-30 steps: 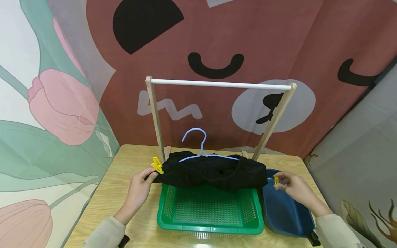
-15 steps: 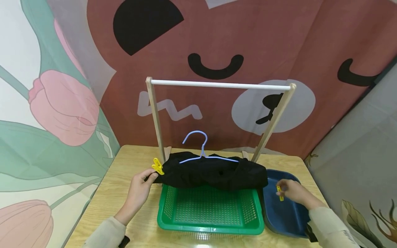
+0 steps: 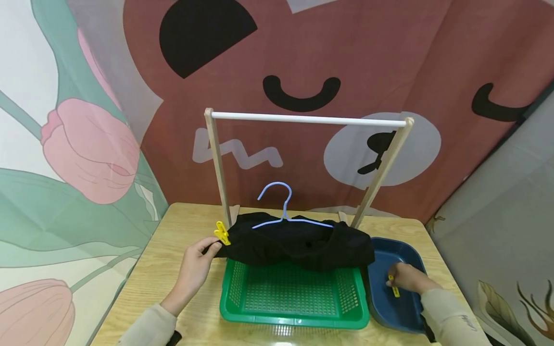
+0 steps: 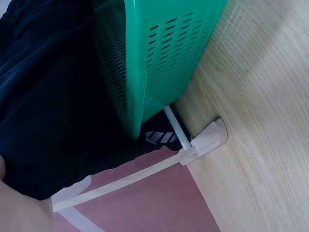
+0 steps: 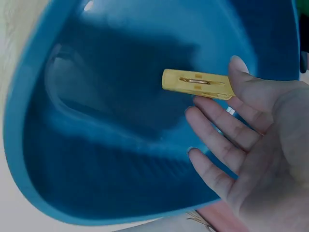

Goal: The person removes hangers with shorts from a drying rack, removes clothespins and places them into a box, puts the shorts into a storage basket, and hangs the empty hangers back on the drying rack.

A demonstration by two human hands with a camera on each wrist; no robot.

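At the left end of a black garment (image 3: 298, 247), my left hand (image 3: 195, 266) pinches its edge between thumb and fingers. A yellow clothespin (image 3: 222, 234) is clipped right beside those fingertips. A lilac hanger (image 3: 286, 206) sits in the garment, its hook standing up. My right hand (image 3: 409, 278) is inside the blue basin (image 3: 376, 307). Between its thumb and index finger it holds another yellow clothespin (image 5: 195, 83), low over the basin's bottom; the other fingers are spread. In the left wrist view, only a bit of the left hand (image 4: 21, 208) shows at the edge.
A green perforated basket (image 3: 294, 319) stands below the garment, which overlaps its back part. Behind rises a wooden rack with a white rod (image 3: 307, 118). The blue basin is to the right of the basket on the wooden table (image 3: 186, 230). A printed curtain hangs behind.
My right hand has moved down and nearer into the blue basin, carrying its clothespin. My left hand keeps its pinch on the garment, almost unmoved.
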